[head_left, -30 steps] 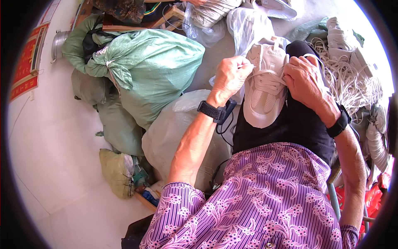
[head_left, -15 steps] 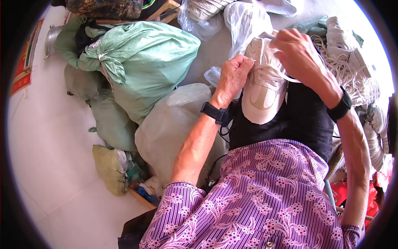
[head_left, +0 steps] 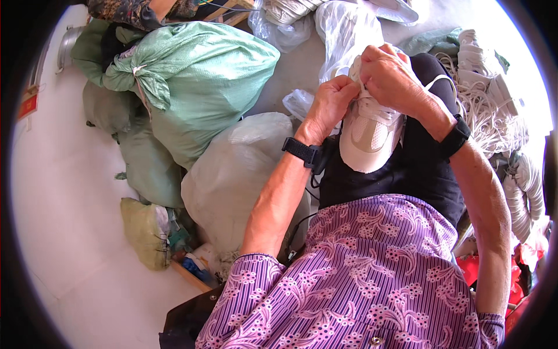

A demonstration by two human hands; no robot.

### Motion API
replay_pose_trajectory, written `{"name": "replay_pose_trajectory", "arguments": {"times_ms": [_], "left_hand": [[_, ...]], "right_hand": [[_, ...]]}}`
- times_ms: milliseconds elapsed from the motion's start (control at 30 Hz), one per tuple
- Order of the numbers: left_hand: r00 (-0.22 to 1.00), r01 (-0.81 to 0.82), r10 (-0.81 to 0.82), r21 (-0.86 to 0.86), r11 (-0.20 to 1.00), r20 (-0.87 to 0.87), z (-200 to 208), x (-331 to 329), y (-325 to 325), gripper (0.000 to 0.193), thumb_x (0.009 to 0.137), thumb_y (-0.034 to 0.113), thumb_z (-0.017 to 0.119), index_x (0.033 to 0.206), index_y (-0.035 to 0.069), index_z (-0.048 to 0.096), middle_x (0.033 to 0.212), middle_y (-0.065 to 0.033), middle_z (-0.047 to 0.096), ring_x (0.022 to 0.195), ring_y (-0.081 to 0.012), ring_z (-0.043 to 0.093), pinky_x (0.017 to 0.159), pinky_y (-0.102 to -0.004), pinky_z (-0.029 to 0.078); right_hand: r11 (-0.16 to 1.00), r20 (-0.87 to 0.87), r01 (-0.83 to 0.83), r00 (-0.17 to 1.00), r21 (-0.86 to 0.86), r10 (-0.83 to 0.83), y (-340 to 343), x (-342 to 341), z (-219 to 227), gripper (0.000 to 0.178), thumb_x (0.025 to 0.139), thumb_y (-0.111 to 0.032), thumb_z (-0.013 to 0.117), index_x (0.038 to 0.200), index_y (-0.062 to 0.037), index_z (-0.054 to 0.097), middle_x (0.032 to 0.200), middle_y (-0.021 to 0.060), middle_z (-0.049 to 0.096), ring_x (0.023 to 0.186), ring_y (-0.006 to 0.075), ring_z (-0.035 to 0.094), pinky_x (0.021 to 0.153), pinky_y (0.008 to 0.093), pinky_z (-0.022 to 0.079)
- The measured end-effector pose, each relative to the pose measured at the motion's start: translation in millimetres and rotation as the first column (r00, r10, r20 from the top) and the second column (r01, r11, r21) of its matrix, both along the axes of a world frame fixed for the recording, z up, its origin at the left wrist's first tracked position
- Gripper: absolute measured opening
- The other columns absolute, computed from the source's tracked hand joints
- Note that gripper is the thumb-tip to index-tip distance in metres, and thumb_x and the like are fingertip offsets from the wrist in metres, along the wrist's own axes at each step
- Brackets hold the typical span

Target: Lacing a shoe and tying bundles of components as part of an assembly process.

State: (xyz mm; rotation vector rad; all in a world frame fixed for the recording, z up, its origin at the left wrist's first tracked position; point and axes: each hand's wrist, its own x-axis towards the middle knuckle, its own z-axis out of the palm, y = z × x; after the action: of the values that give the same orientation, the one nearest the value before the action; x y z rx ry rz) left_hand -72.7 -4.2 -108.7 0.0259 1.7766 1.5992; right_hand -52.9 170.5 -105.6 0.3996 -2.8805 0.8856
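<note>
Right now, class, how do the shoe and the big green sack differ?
Size: the shoe is far smaller than the sack.
Colour: the shoe is pale, the sack green.
Contact: the left hand and right hand are at the shoe; neither touches the sack.
Shared: each has a cord, a lace on the shoe and a tie on the sack.

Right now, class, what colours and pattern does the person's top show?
The top is purple with dark stripes and pink flowers, best seen in the head view.
</note>
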Motion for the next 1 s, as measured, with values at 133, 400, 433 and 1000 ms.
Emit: {"name": "replay_pose_trajectory", "arguments": {"times_ms": [133,400,433,1000], "left_hand": [[1.0,0.001,-0.001,-0.001,1.0,-0.031,0.8,1.3,0.0,0.017,0.088,0.021,0.057,0.079,0.007,0.058,0.062,0.0059,0.044,0.05,-0.0039,0.037,0.046,-0.0211,0.029],[1.0,0.022,-0.023,-0.041,0.999,-0.021,9.7,-4.4,-4.3,0.018,0.089,0.024,0.059,0.083,0.007,0.06,0.061,0.0052,0.045,0.05,-0.0041,0.041,0.047,-0.0199,0.033],[0.998,0.015,-0.014,0.011,1.0,-0.057,14.7,-6.6,-8.9,0.019,0.091,0.025,0.058,0.087,0.007,0.059,0.062,0.0052,0.045,0.051,-0.0046,0.041,0.047,-0.0209,0.034],[0.734,-0.661,0.639,0.456,0.596,0.229,42.9,-73.7,-39.4,0.023,0.094,0.024,0.049,0.11,0.009,0.056,0.108,-0.0041,0.058,0.109,-0.0284,0.051,0.093,-0.0494,0.04]], "right_hand": [[0.998,-0.037,0.048,0.998,0.027,-0.047,-4.8,3.9,1.7,0.011,0.069,-0.009,0.057,0.076,-0.0066,0.065,0.094,0.0054,0.055,0.099,0.0279,0.049,0.084,0.0425,0.038],[0.89,-0.099,-0.027,0.992,0.454,0.081,-2.2,11.8,26.5,0.011,0.065,-0.011,0.066,0.075,-0.008,0.07,0.1,0.0043,0.057,0.102,0.022,0.052,0.09,0.0425,0.038],[0.852,-0.112,-0.006,0.991,0.523,0.076,5.5,13.1,24.7,0.016,0.065,-0.011,0.066,0.08,-0.0071,0.07,0.102,0.0042,0.057,0.102,0.0217,0.051,0.091,0.0409,0.039],[0.994,-0.161,0.071,0.985,0.083,-0.057,51.6,22.6,5.4,0.017,0.074,-0.016,0.066,0.09,-0.0109,0.064,0.094,0.0055,0.056,0.1,0.0243,0.051,0.083,0.0424,0.041]]}}
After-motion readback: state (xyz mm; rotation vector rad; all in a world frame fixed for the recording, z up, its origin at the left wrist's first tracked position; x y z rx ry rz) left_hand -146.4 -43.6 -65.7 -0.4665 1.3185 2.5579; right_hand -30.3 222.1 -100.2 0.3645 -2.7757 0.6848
